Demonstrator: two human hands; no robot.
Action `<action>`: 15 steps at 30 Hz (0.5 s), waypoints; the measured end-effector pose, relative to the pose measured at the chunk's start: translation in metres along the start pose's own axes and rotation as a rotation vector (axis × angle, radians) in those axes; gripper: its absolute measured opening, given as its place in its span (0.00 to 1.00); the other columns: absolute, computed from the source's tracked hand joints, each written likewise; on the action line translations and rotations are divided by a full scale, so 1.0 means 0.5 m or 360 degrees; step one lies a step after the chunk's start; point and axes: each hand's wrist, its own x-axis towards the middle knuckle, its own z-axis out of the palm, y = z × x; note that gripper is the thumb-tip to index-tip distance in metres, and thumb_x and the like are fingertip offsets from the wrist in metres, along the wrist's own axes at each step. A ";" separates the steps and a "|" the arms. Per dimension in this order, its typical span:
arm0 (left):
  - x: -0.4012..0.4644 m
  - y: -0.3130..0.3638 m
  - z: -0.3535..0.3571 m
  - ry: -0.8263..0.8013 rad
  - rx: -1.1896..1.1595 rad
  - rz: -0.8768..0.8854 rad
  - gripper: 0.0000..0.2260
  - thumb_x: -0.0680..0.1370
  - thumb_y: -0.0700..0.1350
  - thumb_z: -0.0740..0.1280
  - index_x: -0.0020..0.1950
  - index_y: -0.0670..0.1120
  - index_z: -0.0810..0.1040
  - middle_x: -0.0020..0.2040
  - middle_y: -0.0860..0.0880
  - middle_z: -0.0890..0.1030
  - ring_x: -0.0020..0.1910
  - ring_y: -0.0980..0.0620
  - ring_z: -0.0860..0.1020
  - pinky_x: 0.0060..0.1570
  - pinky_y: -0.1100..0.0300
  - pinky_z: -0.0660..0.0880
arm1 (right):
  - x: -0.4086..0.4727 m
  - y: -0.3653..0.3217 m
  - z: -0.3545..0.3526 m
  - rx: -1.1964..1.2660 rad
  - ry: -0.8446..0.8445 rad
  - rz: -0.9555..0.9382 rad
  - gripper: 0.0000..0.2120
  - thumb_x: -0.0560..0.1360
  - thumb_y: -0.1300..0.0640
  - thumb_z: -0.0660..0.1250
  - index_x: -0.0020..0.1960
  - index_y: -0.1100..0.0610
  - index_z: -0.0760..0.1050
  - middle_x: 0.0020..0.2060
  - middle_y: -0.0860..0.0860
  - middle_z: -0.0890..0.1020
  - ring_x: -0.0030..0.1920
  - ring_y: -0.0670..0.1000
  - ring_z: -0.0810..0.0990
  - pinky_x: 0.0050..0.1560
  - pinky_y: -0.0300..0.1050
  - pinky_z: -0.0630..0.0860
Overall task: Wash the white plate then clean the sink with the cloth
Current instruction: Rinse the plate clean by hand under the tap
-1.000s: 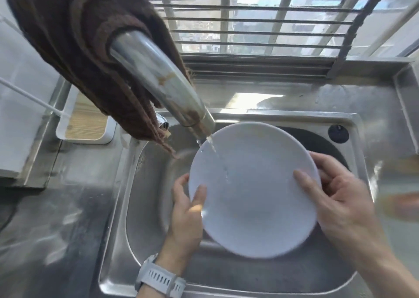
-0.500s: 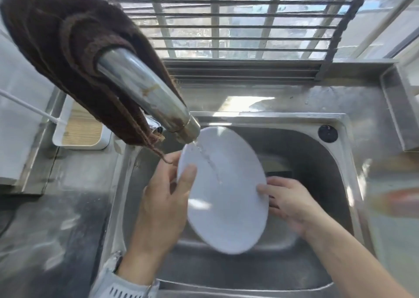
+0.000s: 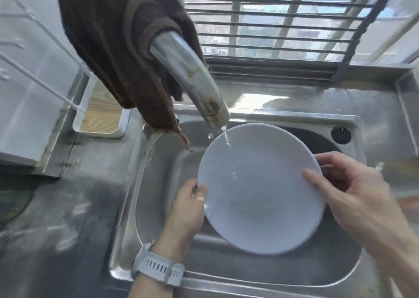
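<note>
The white plate is held over the steel sink, its face turned up toward me. My left hand grips its left rim, thumb on the face. My right hand grips the right rim, thumb lying across the plate. A thin stream of water runs from the steel tap onto the upper part of the plate. The dark brown cloth hangs draped over the tap's neck, above the sink's left side.
A white tray with a wooden base sits on the steel counter left of the sink. A black round plug is in the sink's back right corner. A barred window runs behind. Steel counter surrounds the basin.
Half a second ago the plate stood tilted on edge with my left hand high on its rim. It has turned back flat, face up, and my left hand has dropped to its lower left rim.
</note>
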 end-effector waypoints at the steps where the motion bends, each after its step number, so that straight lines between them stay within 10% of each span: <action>1: 0.005 0.008 0.011 -0.0023 -0.0045 0.0052 0.10 0.84 0.48 0.61 0.50 0.52 0.82 0.46 0.50 0.87 0.50 0.44 0.85 0.55 0.35 0.81 | 0.000 0.004 -0.010 0.0031 0.0060 -0.0009 0.06 0.76 0.56 0.71 0.49 0.45 0.82 0.40 0.43 0.87 0.39 0.41 0.85 0.39 0.33 0.79; 5: 0.000 0.052 0.013 -0.0038 0.0034 0.0351 0.11 0.82 0.54 0.61 0.51 0.55 0.82 0.47 0.50 0.87 0.51 0.42 0.85 0.53 0.36 0.81 | 0.014 0.040 -0.031 0.0036 0.0180 0.0013 0.05 0.76 0.56 0.72 0.48 0.46 0.83 0.39 0.45 0.87 0.40 0.46 0.86 0.42 0.37 0.81; 9: -0.022 0.065 -0.017 0.0083 0.0330 0.0565 0.10 0.84 0.48 0.63 0.51 0.57 0.83 0.44 0.59 0.86 0.45 0.60 0.83 0.45 0.59 0.79 | 0.016 0.087 -0.020 0.0073 0.0083 0.0126 0.06 0.77 0.58 0.72 0.48 0.47 0.83 0.40 0.47 0.87 0.44 0.52 0.86 0.47 0.53 0.84; 15: -0.088 0.046 -0.052 0.0227 0.0742 0.0738 0.09 0.75 0.44 0.76 0.48 0.57 0.79 0.41 0.59 0.86 0.43 0.63 0.84 0.44 0.63 0.79 | -0.048 0.099 -0.038 -0.0291 0.0123 -0.0027 0.04 0.74 0.55 0.75 0.40 0.51 0.82 0.33 0.40 0.84 0.34 0.40 0.82 0.35 0.30 0.73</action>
